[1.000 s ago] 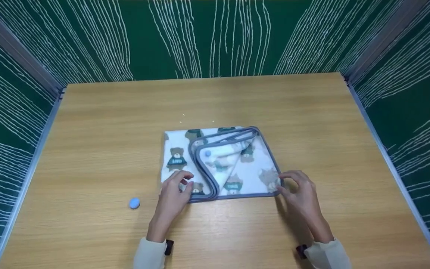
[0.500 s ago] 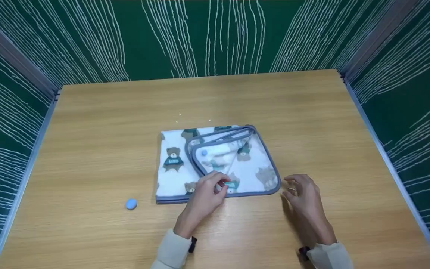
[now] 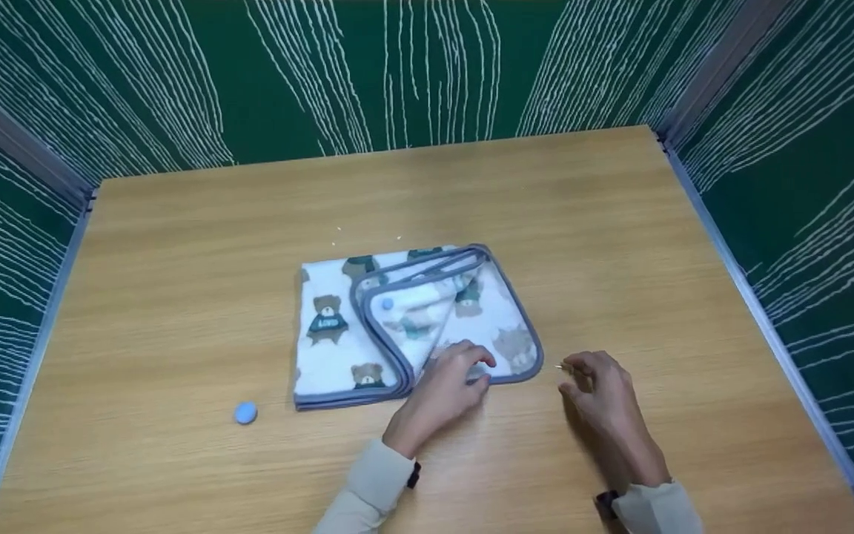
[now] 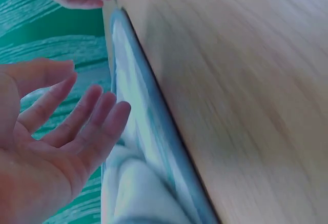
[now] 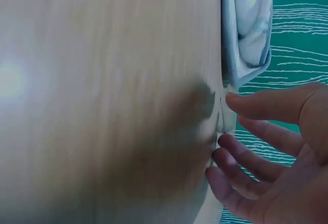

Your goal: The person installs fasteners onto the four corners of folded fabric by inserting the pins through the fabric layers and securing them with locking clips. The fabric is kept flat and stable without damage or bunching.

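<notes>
A folded white blanket with a bear print and grey-blue piping lies on the table; one flap is turned back in a curve. Over its front edge hovers my left hand, fingers loosely bent and thumb apart, holding nothing in the left wrist view. Just right of the blanket's front right corner is my right hand. Its thumb and fingertips are bent around a small thin metal piece, which looks like a pin; its exact kind is too small to tell.
A blue round disc lies on the wooden table, left of the blanket. Another blue dot shows on the turned-back flap. Tiny white specks lie behind the blanket. Green walls with white lines stand around the table.
My left hand has left the blanket's left front edge and moved right along the front. My right hand has come off the right front corner. The head view has shifted slightly.
</notes>
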Action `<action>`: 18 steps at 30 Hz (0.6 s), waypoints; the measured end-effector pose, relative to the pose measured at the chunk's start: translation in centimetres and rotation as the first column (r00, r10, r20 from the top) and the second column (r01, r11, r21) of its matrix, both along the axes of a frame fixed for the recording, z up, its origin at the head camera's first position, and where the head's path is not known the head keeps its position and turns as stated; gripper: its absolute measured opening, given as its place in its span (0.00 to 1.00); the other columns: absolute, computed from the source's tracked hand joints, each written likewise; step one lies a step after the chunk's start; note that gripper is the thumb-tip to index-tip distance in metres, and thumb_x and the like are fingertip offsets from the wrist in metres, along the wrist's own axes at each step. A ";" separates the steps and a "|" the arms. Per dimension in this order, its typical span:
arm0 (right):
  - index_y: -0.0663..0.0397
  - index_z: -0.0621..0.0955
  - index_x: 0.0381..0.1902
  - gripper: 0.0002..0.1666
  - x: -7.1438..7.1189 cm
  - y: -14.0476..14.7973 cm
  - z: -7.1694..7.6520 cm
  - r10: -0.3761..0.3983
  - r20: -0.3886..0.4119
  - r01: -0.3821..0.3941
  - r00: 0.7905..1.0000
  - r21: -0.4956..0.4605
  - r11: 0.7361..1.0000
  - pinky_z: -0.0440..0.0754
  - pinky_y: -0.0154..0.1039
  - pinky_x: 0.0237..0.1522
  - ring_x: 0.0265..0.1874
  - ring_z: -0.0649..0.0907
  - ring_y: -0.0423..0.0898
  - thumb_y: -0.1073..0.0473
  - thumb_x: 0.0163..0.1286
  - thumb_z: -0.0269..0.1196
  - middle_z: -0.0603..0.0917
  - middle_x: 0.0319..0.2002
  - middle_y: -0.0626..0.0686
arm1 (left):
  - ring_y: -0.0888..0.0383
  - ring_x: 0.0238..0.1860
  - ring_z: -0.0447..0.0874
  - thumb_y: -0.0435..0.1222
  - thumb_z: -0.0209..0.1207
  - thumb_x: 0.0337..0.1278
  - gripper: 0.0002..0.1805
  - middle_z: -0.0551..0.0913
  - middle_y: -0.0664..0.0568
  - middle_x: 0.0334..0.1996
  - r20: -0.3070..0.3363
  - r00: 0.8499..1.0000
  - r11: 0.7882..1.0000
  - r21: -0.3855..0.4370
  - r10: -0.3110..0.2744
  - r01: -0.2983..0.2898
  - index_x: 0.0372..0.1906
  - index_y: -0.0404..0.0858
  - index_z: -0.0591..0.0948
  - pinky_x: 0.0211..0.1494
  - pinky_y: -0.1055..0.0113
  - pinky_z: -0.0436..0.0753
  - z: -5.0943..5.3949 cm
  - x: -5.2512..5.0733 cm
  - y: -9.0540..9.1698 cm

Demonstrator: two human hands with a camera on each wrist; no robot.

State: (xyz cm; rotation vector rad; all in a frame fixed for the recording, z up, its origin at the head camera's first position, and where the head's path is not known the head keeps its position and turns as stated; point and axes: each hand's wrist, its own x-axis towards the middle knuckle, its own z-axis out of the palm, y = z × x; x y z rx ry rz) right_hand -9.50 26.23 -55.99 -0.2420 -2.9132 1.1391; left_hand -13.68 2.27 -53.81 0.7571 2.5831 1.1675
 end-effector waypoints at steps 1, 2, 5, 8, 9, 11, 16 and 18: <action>0.64 0.80 0.45 0.17 0.0 0.1 0.0 0.006 -0.003 -0.006 1.000 0.007 1.000 0.77 0.53 0.50 0.45 0.77 0.56 0.72 0.57 0.66 0.78 0.44 0.60 | 0.58 0.47 0.75 0.33 0.59 0.60 0.08 0.78 0.56 0.43 -0.002 1.000 1.000 -0.015 -0.006 0.006 0.44 0.41 0.82 0.48 0.70 0.76 -0.1 0.0 0.3; 0.63 0.80 0.45 0.16 0.0 0.1 -0.1 0.011 -0.008 -0.011 1.000 0.011 1.000 0.77 0.52 0.48 0.43 0.78 0.55 0.72 0.57 0.66 0.78 0.43 0.60 | 0.59 0.47 0.74 0.33 0.58 0.60 0.08 0.78 0.56 0.44 -0.005 1.000 0.999 -0.028 -0.017 0.017 0.44 0.42 0.82 0.48 0.71 0.76 -0.2 -0.1 0.6; 0.63 0.81 0.44 0.15 0.0 0.3 -0.1 0.021 -0.012 -0.021 1.000 0.021 1.000 0.78 0.49 0.44 0.40 0.77 0.52 0.71 0.57 0.66 0.78 0.41 0.58 | 0.60 0.49 0.72 0.35 0.58 0.60 0.08 0.77 0.56 0.47 -0.044 0.998 0.995 -0.088 -0.054 0.050 0.43 0.44 0.83 0.49 0.70 0.76 -0.4 -0.1 1.5; 0.61 0.81 0.45 0.15 0.0 0.4 -0.2 0.026 -0.006 -0.026 1.000 0.016 1.000 0.78 0.47 0.42 0.40 0.77 0.51 0.70 0.58 0.66 0.78 0.41 0.57 | 0.58 0.54 0.70 0.37 0.58 0.61 0.09 0.76 0.55 0.53 -0.118 0.987 0.981 -0.175 -0.111 0.089 0.43 0.47 0.85 0.53 0.68 0.74 -0.7 -0.1 2.4; 0.61 0.80 0.45 0.16 0.0 0.5 -0.2 0.026 -0.003 -0.026 1.000 0.014 1.000 0.78 0.47 0.42 0.40 0.77 0.51 0.70 0.58 0.66 0.78 0.41 0.57 | 0.57 0.56 0.69 0.38 0.58 0.62 0.10 0.75 0.54 0.55 -0.149 0.979 0.971 -0.216 -0.140 0.106 0.44 0.48 0.86 0.55 0.67 0.73 -0.8 0.0 2.6; 0.61 0.80 0.45 0.16 -0.1 0.6 -0.2 0.026 -0.007 -0.026 1.000 0.011 1.000 0.78 0.46 0.41 0.39 0.77 0.51 0.70 0.58 0.66 0.78 0.41 0.57 | 0.55 0.60 0.66 0.38 0.57 0.63 0.11 0.74 0.53 0.59 -0.205 0.958 0.947 -0.292 -0.201 0.136 0.46 0.51 0.86 0.61 0.64 0.70 -0.9 0.1 3.1; 0.63 0.82 0.40 0.13 -0.3 0.7 -0.6 0.023 -0.068 -0.022 0.997 0.018 1.000 0.77 0.41 0.35 0.34 0.77 0.49 0.72 0.55 0.66 0.79 0.35 0.56 | 0.52 0.68 0.58 0.39 0.53 0.65 0.15 0.67 0.51 0.66 -0.207 0.940 0.891 -0.423 -0.271 0.164 0.52 0.55 0.82 0.68 0.51 0.61 -1.2 0.8 3.8; 0.63 0.83 0.38 0.11 -0.4 0.7 -0.8 0.016 -0.087 -0.015 0.996 0.022 1.000 0.77 0.39 0.33 0.32 0.77 0.48 0.72 0.55 0.67 0.79 0.33 0.55 | 0.51 0.69 0.56 0.40 0.53 0.65 0.16 0.64 0.51 0.68 -0.168 0.951 0.881 -0.445 -0.261 0.163 0.55 0.55 0.81 0.68 0.48 0.60 -1.3 0.9 4.0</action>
